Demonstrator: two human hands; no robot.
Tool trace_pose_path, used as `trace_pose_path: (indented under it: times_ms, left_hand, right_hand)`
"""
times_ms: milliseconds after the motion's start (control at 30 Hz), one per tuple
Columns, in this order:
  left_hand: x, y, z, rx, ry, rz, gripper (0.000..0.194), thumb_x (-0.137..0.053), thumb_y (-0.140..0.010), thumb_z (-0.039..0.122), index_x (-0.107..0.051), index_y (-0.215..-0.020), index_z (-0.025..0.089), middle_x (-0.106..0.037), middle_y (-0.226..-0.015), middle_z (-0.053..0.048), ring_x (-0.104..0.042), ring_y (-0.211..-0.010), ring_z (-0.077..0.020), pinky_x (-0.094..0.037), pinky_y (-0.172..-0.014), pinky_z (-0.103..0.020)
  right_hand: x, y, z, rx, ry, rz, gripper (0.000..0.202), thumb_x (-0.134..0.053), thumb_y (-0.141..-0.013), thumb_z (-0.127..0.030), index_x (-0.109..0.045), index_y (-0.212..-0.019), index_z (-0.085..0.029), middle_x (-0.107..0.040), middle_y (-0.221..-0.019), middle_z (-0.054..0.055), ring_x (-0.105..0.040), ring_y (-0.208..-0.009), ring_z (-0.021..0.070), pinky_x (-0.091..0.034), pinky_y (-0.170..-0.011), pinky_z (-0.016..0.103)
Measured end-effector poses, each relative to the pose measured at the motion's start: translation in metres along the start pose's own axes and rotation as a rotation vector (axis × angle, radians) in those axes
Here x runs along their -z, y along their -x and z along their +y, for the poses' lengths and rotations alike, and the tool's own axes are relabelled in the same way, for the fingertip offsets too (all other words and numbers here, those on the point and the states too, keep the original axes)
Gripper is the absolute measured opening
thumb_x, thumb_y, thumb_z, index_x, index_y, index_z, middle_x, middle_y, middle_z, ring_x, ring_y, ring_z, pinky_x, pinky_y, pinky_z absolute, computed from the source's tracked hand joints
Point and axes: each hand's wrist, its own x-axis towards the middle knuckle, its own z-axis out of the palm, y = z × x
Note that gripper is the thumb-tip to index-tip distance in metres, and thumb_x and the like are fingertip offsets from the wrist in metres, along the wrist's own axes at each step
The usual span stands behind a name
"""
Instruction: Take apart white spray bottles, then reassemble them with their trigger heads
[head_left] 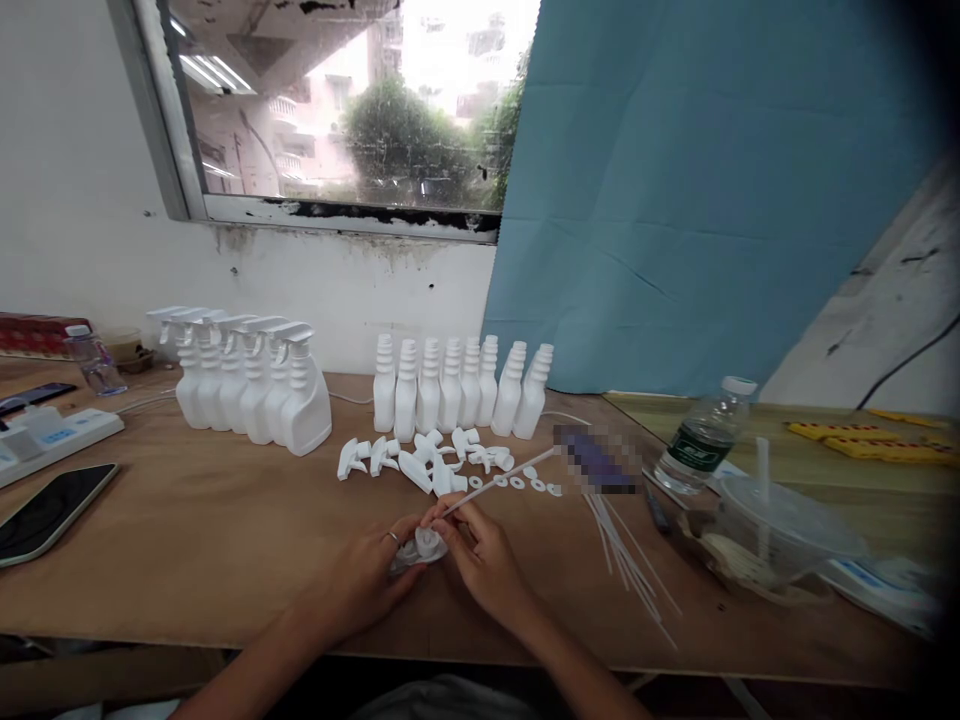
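My left hand, with a ring on one finger, is closed around a white trigger sprayer head near the table's front edge. The open round underside of the head faces up. Between the fingers of my right hand is a thin white dip tube, its long end slanting up to the right. The fingertips of both hands meet at the sprayer head; whether the tube's lower end touches it is hidden. Just beyond lie several loose trigger heads and several small white ring gaskets.
Several open white bottles stand along the wall, and several bottles with trigger heads stand left. Loose tubes lie right, beside a water bottle and a lidded cup. A phone and power strip lie left.
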Motion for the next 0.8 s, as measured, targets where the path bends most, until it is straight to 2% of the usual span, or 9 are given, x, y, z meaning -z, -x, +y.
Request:
trace_pose_path:
  times_ms: [100,267,533,800]
  left_hand:
    - [-0.0008,-0.0002,-0.0009,-0.001,0.013,0.005,0.044,-0.052,-0.090,0.033,-0.046,-0.133,0.027,-0.067,-0.117,-0.005,-0.064,-0.103,-0.0242,-0.049,-0.089,-0.034]
    - [-0.0005,-0.0006,-0.0015,0.012,0.028,0.004,0.040,-0.051,-0.090,0.031,-0.048,-0.130,0.027,-0.067,-0.117,-0.004,-0.064,-0.102,-0.0240,-0.049,-0.089,-0.034]
    - [0.0040,-0.0005,0.0037,-0.006,0.040,-0.003,0.040,-0.053,-0.090,0.030,-0.048,-0.129,0.029,-0.067,-0.118,-0.003,-0.064,-0.103,-0.0225,-0.049,-0.089,-0.034]
    - [0.0043,-0.0009,0.0045,-0.003,0.046,0.002,0.038,-0.053,-0.089,0.029,-0.052,-0.127,0.027,-0.067,-0.117,-0.004,-0.064,-0.103,-0.0236,-0.050,-0.090,-0.033]
  right_hand:
    - [0.0005,0.0016,-0.0016,0.046,0.074,-0.006,0.013,-0.047,-0.095,-0.025,-0.059,-0.093,-0.020,-0.063,-0.088,0.003,-0.060,-0.081,0.0164,-0.046,-0.076,0.028]
    - [0.0028,0.0027,-0.0029,0.150,0.178,0.035,0.015,-0.044,-0.095,-0.020,-0.059,-0.094,-0.021,-0.063,-0.094,0.005,-0.059,-0.093,0.0190,-0.045,-0.086,0.032]
    - [0.0057,0.0035,-0.0002,0.072,0.126,0.021,0.014,-0.044,-0.096,-0.022,-0.057,-0.096,-0.021,-0.063,-0.090,0.004,-0.060,-0.084,0.0172,-0.046,-0.078,0.028]
    - [0.0055,0.0041,-0.0043,0.072,0.100,0.012,0.016,-0.041,-0.098,-0.024,-0.057,-0.097,-0.021,-0.064,-0.093,0.004,-0.062,-0.086,0.0170,-0.046,-0.080,0.028]
